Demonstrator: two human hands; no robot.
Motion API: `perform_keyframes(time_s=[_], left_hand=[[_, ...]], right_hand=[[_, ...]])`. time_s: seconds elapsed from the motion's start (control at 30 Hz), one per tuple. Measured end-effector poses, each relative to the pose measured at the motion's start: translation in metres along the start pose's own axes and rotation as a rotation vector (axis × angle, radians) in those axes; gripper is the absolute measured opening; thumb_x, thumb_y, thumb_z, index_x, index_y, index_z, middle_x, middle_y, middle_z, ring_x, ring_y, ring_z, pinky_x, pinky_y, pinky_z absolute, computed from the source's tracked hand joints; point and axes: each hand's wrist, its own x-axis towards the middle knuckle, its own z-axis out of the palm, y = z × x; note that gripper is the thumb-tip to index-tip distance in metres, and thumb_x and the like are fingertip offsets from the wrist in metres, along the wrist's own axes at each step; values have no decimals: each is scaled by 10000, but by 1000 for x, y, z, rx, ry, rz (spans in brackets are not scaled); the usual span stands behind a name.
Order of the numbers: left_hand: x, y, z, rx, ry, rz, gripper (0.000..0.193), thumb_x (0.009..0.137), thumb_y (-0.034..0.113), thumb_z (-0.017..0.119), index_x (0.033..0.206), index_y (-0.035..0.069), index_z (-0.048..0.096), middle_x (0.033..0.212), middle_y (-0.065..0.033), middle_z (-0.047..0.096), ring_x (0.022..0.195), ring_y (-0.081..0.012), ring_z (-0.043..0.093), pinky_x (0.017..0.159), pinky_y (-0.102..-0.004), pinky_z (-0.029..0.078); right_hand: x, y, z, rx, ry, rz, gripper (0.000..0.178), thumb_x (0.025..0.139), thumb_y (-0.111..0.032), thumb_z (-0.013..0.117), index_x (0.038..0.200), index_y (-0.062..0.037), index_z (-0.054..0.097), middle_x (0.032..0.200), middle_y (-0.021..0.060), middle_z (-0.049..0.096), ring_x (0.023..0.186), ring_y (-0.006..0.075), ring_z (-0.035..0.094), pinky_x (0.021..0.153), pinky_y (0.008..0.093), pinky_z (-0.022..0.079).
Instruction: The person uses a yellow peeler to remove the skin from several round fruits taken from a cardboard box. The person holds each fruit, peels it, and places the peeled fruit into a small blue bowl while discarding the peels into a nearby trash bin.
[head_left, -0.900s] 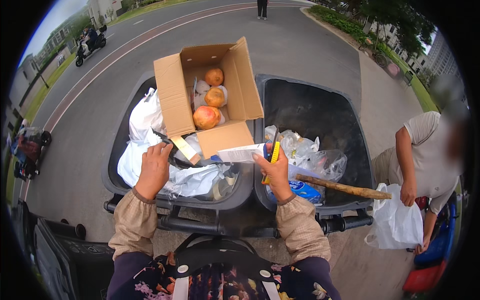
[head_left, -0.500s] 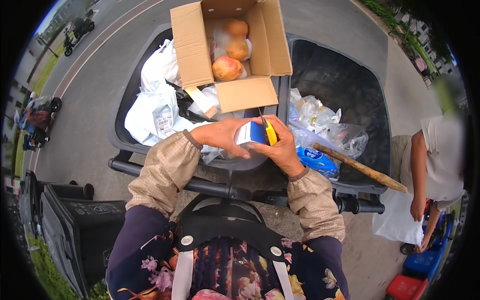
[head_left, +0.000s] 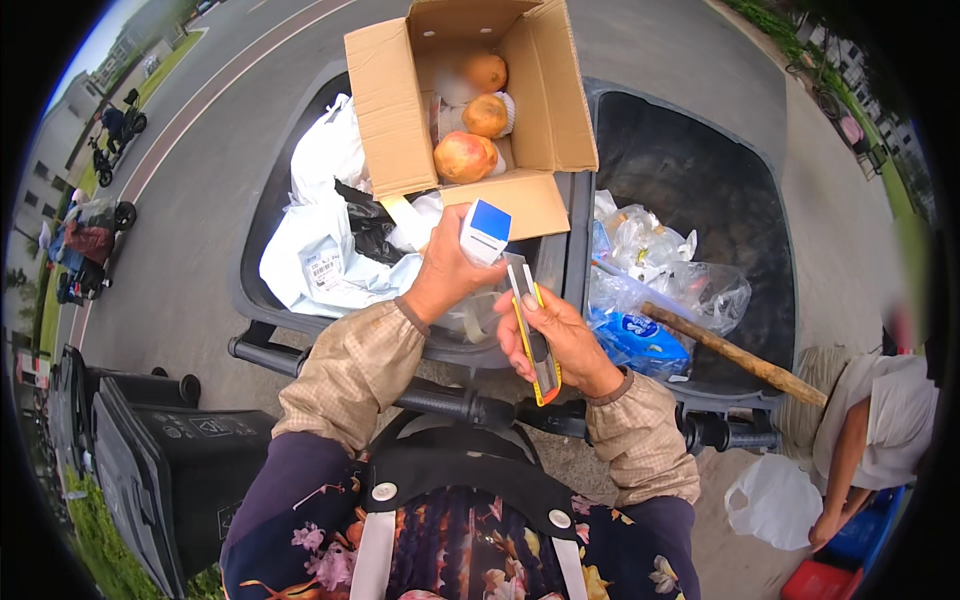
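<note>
My left hand is closed around a small white box with a blue end, held up above the near edge of the left bin. In my right hand is a yellow box cutter, its blade out and pointing away from me, close beside the small box. Just beyond both hands, an open cardboard box rests across the two bins. Several orange-red fruits lie inside it, some with white foam netting.
The left grey bin holds white plastic bags. In the right bin are clear bags, a blue package and a wooden stick. Another person bends at the right with a white bag. Dark bins stand at left.
My hands have moved apart. The small box has turned blue end up in my left hand, and the box cutter has come down and toward me. The other person's white bag is lower.
</note>
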Motion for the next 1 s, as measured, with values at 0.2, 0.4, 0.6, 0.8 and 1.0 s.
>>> perform_keyframes(time_s=[0.2, 0.4, 0.6, 0.8, 1.0], left_hand=[[-2, 8, 4, 203, 96, 148, 758, 524, 166, 829, 1147, 43, 416, 1058, -146, 471, 959, -326, 461, 825, -403, 370], [-2, 5, 7, 276, 179, 184, 768, 512, 147, 827, 1152, 34, 419, 1059, -149, 467, 960, -323, 450, 822, -394, 353], [2, 10, 6, 319, 186, 276, 750, 515, 138, 823, 1139, 29, 420, 1049, -153, 470, 964, -325, 464, 815, -388, 353], [0, 13, 4, 231, 89, 241, 684, 561, 94, 783, 1137, 28, 419, 1044, -150, 473, 958, -326, 467, 813, -394, 369], [-1, 24, 3, -291, -109, -24, 557, 654, 77, 725, 1111, 37, 409, 965, -80, 549, 907, -166, 551, 782, -304, 452]], right_hand=[[2, -1, -7, 245, -28, 53, 307, 981, -320, 352, 1071, -44, 453, 662, 71, 517, 431, 110, 459, 379, 231, 394], [1, -4, -3, 310, -25, 83, 298, 980, -309, 351, 1056, -41, 455, 651, 68, 503, 416, 114, 443, 370, 237, 387], [0, -3, -5, 266, 24, 14, 302, 974, -324, 376, 1045, -43, 459, 648, 60, 504, 421, 111, 456, 373, 238, 392], [-2, -22, -14, -5, 44, 41, 292, 970, -325, 395, 1024, -48, 469, 613, 35, 496, 405, 97, 458, 363, 216, 392], [-4, -20, -14, 99, 53, 38, 294, 986, -298, 342, 1065, -33, 440, 612, 65, 493, 383, 99, 435, 340, 209, 378]])
